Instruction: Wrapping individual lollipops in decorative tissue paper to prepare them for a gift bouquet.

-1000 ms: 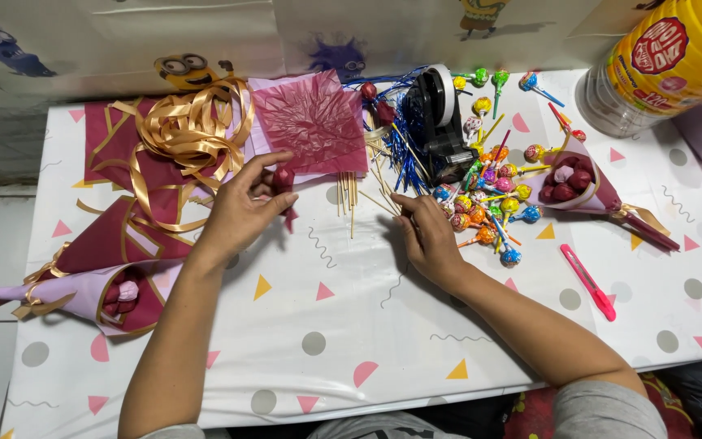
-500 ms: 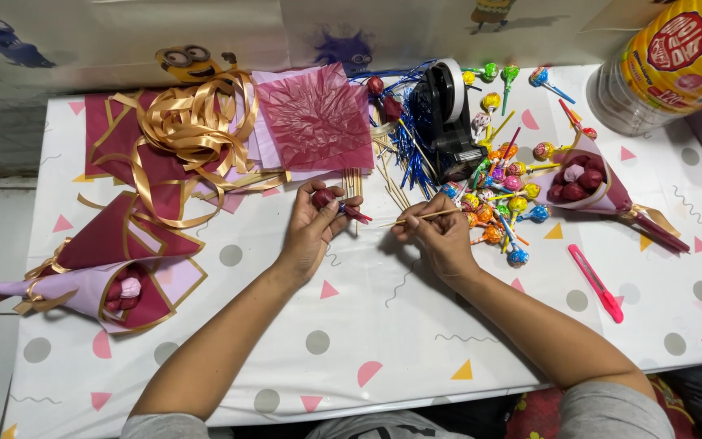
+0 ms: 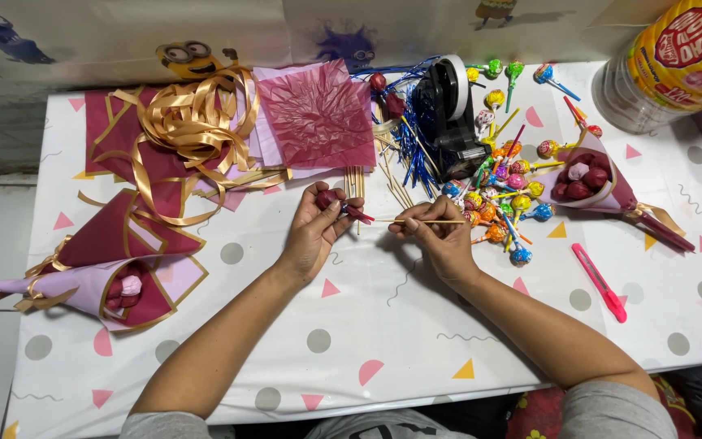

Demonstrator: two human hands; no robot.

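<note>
Head view, looking down at a counter (image 3: 383,341) covered in white cloth printed with grey dots and coloured triangles. Your left hand (image 3: 316,228) has travelled from the maroon paper at the far left to the middle of the counter, and now closes around a small dark-red wrapped sweet (image 3: 328,197) with a twisted red tail. Your right hand (image 3: 440,237), which was resting by the candy pile, now pinches a thin wooden skewer (image 3: 424,221) between thumb and fingers, its free end pointing left at the sweet. Hands and parts have come close together; the skewer tip lies just beside the sweet, though contact cannot be confirmed.

Surroundings: a loose bundle of wooden skewers (image 3: 357,180) lies just beyond the hands. To the right, a heap of bright foil-wrapped lollipops (image 3: 501,203) sits near the right hand. A black tape dispenser (image 3: 448,122) and blue metallic fringe (image 3: 418,154) stand further off. Far left holds coiled gold ribbon (image 3: 192,122) and a crumpled sheet of pink tissue (image 3: 318,114). 2 finished maroon-and-lilac paper cones appear, 1 at near left (image 3: 115,276), 1 at right (image 3: 603,191). A pink utility knife (image 3: 600,282) lies near right, a yellow-labelled plastic jar (image 3: 676,65) at far right. Nothing lies between the hands.
</note>
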